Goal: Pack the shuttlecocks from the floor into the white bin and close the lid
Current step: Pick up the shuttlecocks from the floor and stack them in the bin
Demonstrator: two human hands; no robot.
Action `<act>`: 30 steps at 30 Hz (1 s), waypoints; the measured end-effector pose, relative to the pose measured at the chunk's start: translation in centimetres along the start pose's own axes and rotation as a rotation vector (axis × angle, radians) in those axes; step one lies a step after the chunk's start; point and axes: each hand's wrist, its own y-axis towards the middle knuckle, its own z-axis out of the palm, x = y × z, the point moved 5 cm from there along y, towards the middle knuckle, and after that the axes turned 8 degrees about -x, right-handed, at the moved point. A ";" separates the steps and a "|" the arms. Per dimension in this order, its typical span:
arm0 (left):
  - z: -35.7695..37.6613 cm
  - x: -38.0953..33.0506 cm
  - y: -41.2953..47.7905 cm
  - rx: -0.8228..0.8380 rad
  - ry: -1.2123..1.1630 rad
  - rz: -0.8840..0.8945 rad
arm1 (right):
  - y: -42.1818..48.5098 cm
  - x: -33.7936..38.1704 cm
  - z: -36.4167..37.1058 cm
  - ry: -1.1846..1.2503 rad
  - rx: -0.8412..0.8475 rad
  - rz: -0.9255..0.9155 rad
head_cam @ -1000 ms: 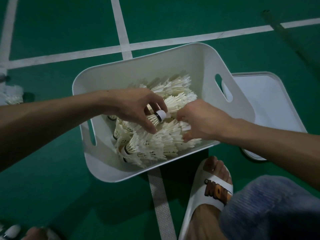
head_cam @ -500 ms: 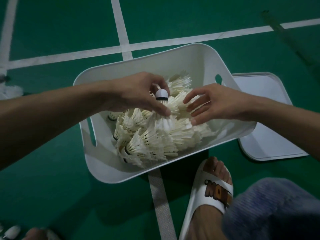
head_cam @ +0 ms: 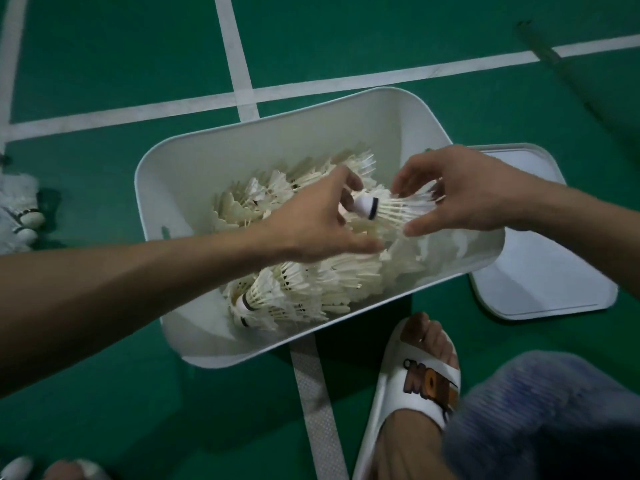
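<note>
The white bin (head_cam: 304, 133) stands on the green court floor, holding several white feather shuttlecocks (head_cam: 304, 282). Above the pile, one shuttlecock (head_cam: 391, 211) lies level with its cork pointing left. My right hand (head_cam: 464, 192) grips its feather skirt between thumb and fingers. My left hand (head_cam: 318, 220) is spread loosely at the cork end, fingertips at the cork, thumb well below it. The white lid (head_cam: 540, 271) lies flat on the floor to the right of the bin, partly behind its wall.
More shuttlecocks (head_cam: 20, 213) lie on the floor at the left edge, and another (head_cam: 14, 469) at the bottom left corner. My foot in a white sandal (head_cam: 415, 379) stands just in front of the bin. White court lines cross behind it.
The shuttlecock my left hand pinched upright by the cork now lies level, its skirt taken by my right hand. My left hand has loosened its hold. Both hands rose slightly.
</note>
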 end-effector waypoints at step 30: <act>2.9 1.3 -0.2 0.078 0.444 0.215 | -0.3 0.2 2.2 -0.464 0.034 -0.097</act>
